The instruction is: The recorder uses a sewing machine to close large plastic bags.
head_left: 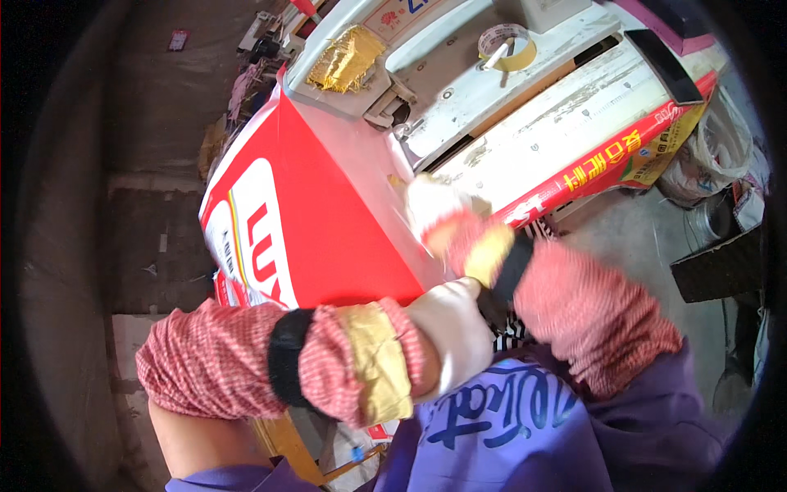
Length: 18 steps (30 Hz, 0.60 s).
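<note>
My left hand [457,332], in a white glove, is at the lower right corner of a large red and white printed sheet [336,221]. Its fingers look curled in, and what they hold, if anything, is hidden. My right hand [438,203], also in a white glove, is smeared by motion along the sheet's right edge, in front of the machine bed. Its fingers cannot be made out. The sheet drapes down to the left from a worn white machine [418,123], seemingly a sewing machine. Red checked sleeves with black bands cover both forearms.
A tape roll [522,57] with a white stick in it rests on the machine. Golden woven material [348,59] covers part of it. A red printed strip [602,164] runs along the white table's edge. At the right are a whitish bag [725,135] and a dark box [721,266].
</note>
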### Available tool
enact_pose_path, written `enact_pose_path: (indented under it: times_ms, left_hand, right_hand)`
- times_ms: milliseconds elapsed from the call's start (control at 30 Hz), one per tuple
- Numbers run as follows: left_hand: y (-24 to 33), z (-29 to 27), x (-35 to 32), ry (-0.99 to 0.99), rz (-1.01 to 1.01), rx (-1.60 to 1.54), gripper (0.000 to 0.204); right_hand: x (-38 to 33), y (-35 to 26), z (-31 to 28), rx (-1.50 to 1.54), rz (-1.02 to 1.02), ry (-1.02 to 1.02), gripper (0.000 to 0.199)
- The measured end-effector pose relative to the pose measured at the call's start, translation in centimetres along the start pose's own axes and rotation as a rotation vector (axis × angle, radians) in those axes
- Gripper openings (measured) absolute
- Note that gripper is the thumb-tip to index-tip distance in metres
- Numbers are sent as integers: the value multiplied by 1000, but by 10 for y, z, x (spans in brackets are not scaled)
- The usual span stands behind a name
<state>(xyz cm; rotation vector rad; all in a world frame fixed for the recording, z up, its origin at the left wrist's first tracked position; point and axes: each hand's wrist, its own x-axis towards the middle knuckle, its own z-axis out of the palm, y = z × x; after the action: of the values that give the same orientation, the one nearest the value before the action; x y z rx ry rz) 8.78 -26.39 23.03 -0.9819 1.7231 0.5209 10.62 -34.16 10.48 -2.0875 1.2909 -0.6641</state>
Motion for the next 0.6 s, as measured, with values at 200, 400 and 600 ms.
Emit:
enact_pose_path:
  times_ms: [200, 400, 600]
  left_hand:
    - [-54, -63, -37, -449, -103, 656, 50]
    - [-41, 15, -23, 324, -276, 79, 20]
    - [-44, -16, -28, -162, -279, 221, 20]
  right_hand:
    - [-39, -9, 24, -884, 149, 264, 21]
    - [26, 12, 14, -231, 200, 44, 30]
    - [80, 11, 63, -384, 9, -37, 13]
